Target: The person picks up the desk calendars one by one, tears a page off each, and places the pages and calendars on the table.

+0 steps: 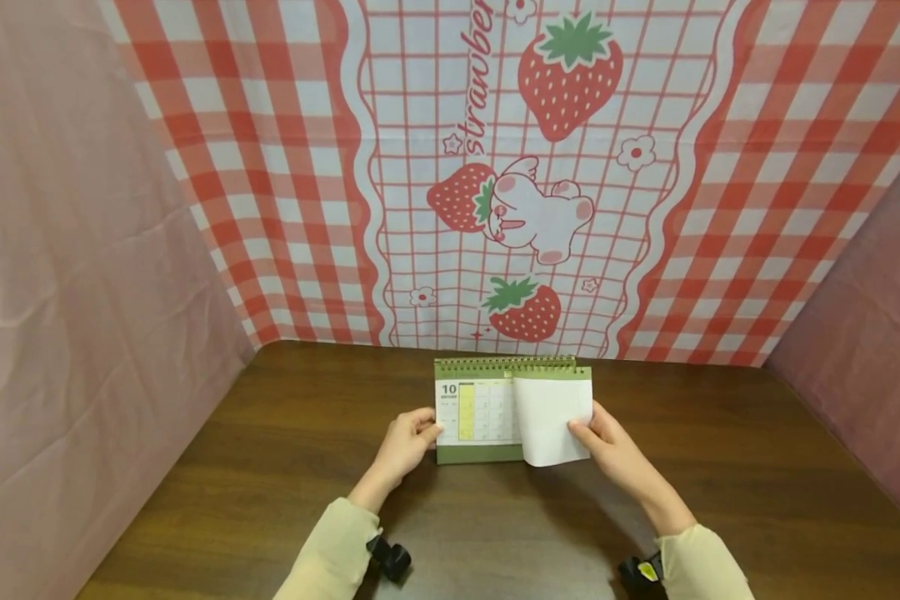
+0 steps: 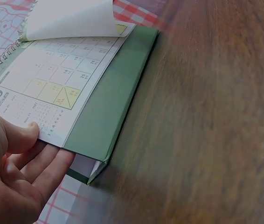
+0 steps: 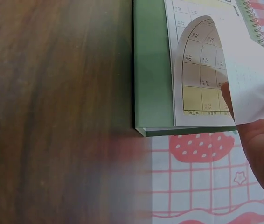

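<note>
A green spiral-bound desk calendar (image 1: 474,454) stands on the table, its visible sheet marked "10". At its left edge, my left hand (image 1: 405,443) grips the calendar, thumb on the front and fingers behind, as the left wrist view shows (image 2: 17,172). My right hand (image 1: 617,454) pinches a calendar page (image 1: 551,417) near its right edge. That page is curled over to the left, showing its white back and covering the right part of the "10" sheet. In the right wrist view, a printed date grid (image 3: 199,70) shows on the curled page's other side.
The brown wooden table (image 1: 285,492) runs to a hanging red-and-white strawberry cloth (image 1: 307,208) just behind the calendar. Pink cloth walls (image 1: 82,292) rise on the left and right. A black device (image 1: 388,558) is strapped to each wrist.
</note>
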{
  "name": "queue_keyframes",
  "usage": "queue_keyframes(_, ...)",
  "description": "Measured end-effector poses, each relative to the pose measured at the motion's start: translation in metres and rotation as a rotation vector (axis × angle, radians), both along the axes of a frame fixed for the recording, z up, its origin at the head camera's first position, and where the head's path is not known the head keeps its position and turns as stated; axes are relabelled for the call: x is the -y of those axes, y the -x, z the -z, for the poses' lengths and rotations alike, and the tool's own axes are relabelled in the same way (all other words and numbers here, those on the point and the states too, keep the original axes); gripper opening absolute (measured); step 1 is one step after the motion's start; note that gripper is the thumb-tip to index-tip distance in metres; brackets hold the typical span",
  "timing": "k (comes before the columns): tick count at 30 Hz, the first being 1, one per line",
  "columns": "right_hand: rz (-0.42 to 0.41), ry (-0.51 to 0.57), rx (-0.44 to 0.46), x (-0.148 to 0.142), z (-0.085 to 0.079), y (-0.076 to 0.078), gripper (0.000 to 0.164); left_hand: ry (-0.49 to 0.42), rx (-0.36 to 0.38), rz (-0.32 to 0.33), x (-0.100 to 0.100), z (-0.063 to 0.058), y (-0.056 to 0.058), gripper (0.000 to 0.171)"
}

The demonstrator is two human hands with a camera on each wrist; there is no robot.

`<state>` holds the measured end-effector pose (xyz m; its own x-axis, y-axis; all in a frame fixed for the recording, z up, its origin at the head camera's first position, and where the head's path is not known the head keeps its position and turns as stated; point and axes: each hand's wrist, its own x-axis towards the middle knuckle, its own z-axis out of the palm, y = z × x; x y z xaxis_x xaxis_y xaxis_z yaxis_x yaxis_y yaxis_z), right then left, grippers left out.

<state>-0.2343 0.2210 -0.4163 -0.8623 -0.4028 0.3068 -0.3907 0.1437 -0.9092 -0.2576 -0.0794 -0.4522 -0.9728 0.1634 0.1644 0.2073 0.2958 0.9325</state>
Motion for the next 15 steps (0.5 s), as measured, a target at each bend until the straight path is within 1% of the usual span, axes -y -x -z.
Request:
queue_keyframes(5,0.115,-0.017,-0.022,-0.0005,0.001,-0.0006,0.028,-0.005,0.006,0.002,0.0002,-0.0008,-0.0016,0.02)
queue_keyframes(9,0.188,-0.014,-0.013,-0.0004,0.0011,0.0008,0.025,-0.003,0.013,0.002,0.0005,-0.0013,-0.0015,0.02)
queue_keyframes(10,0.201,-0.011,-0.013,0.0,0.0015,0.0009,0.024,-0.005,0.017,0.002,0.0001,-0.0036,-0.0026,0.02)
queue_keyframes(12,0.216,-0.006,-0.019,0.0009,0.0018,0.0002,0.023,-0.003,0.018,0.005,0.0003,-0.0035,-0.0023,0.019)
queue_keyframes(15,0.206,-0.005,-0.038,0.0017,0.0017,-0.0015,0.023,-0.007,0.018,0.01,0.0005,-0.0036,-0.0009,0.019)
